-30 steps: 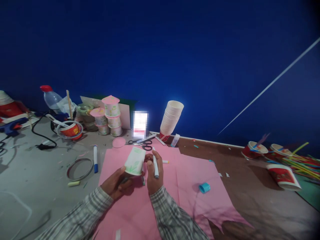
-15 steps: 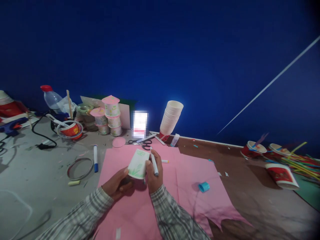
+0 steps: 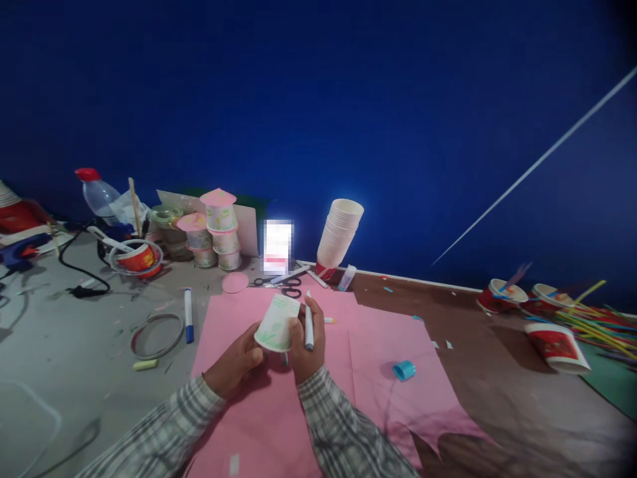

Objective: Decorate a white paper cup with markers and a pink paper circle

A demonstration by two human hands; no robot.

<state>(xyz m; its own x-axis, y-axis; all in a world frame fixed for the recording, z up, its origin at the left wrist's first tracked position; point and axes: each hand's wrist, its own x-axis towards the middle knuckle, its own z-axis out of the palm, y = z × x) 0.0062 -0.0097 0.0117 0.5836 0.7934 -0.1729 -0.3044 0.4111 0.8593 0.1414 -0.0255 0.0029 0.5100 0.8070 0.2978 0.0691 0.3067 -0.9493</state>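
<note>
Between my two hands is a white paper cup [image 3: 277,323] with green leaf-like drawings, tilted with its wider rim toward me. My left hand [image 3: 239,364] grips it at the lower left, with some fingers hidden beneath. My right hand [image 3: 308,345] pinches the cup's right side with the thumb. A marker [image 3: 309,325] lies along that hand, held between thumb and forefinger, its grey end toward me. Something small and greenish shows just under the cup, too unclear to name. Pink paper [image 3: 279,425] is spread below both hands.
Scissors [image 3: 288,287] lie beyond the cup, before a tall leaning stack of cups [image 3: 340,232]. Decorated cup towers [image 3: 221,232] stand at the back left. A blue-capped marker [image 3: 188,315] and tape roll [image 3: 156,336] lie left; a turquoise piece [image 3: 404,370] and a tipped red cup [image 3: 557,348] lie right.
The cup has turned slightly in my hands, and my left fingers have shifted along its lower edge. The marker in my right hand stands a little more upright. The view has shifted slightly.
</note>
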